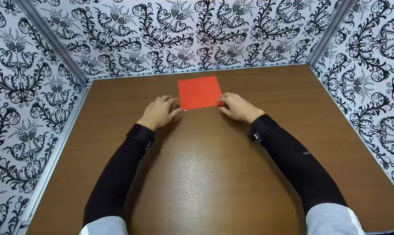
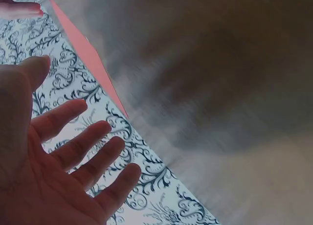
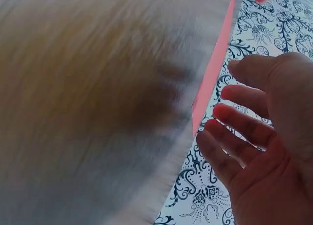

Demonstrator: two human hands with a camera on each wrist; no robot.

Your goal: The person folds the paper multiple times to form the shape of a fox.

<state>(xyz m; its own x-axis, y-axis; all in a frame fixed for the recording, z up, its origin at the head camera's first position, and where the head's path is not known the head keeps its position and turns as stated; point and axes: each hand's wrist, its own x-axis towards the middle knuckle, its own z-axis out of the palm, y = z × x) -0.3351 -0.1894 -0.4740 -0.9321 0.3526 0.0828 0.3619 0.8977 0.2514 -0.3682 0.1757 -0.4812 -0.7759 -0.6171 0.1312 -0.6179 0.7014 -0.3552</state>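
Observation:
A square sheet of red paper (image 1: 198, 93) lies flat on the brown table, near its back edge. Beside the sheet's front left corner is my left hand (image 1: 159, 112), its fingers spread and relaxed. My right hand (image 1: 237, 107) is at the opposite front corner, where its fingertips overlap the sheet's right edge in the head view. In the left wrist view, the left hand's fingers (image 2: 80, 149) are apart with nothing between them. Loosely bent fingers (image 3: 244, 122) of the right hand show in the right wrist view, also holding nothing; the paper (image 3: 212, 73) appears there as a thin strip.
The wooden table (image 1: 197, 169) stretches forward under both forearms. Black-and-white patterned panels (image 1: 184, 36) enclose its back and sides, with grey metal posts (image 1: 55, 40) at the corners. Each wrist wears a black band, the right one (image 1: 264, 125) with a small device.

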